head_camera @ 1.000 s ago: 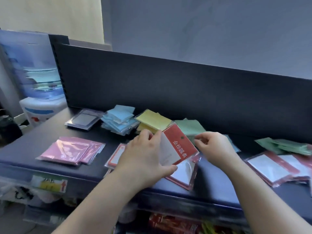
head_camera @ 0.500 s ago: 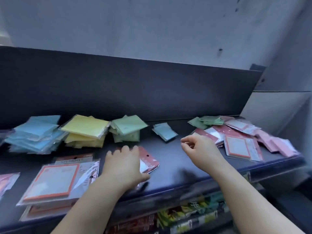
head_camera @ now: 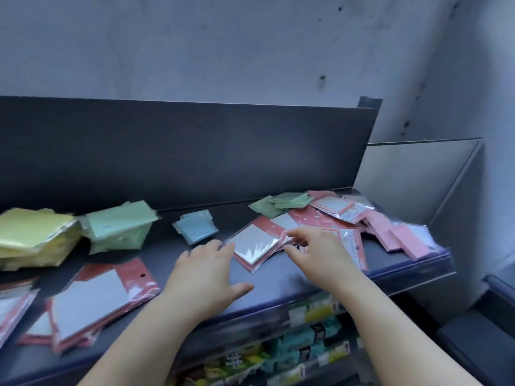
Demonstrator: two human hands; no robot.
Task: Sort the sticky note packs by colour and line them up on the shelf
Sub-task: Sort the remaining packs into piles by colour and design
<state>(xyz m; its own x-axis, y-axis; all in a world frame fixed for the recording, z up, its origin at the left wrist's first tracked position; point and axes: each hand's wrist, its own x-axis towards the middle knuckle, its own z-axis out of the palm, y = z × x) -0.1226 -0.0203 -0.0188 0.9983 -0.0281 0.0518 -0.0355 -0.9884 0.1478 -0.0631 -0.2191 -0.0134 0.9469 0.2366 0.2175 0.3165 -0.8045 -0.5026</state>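
Heap of mixed packs (head_camera: 342, 210) crowds red pack (head_camera: 256, 243) pinched by right hand (head_camera: 320, 252).

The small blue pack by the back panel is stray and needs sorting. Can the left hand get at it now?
Probably yes: the left hand lies open just in front of the blue pack, bare shelf between them, nothing on top of it.

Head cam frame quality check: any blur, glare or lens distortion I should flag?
Head view: motion blur smears the red-bordered stack at lower left and the goods under the shelf; glare whitens the wrap of the red-bordered pack the right hand pinches; wide-angle lens skews the back panel; light dim and bluish.
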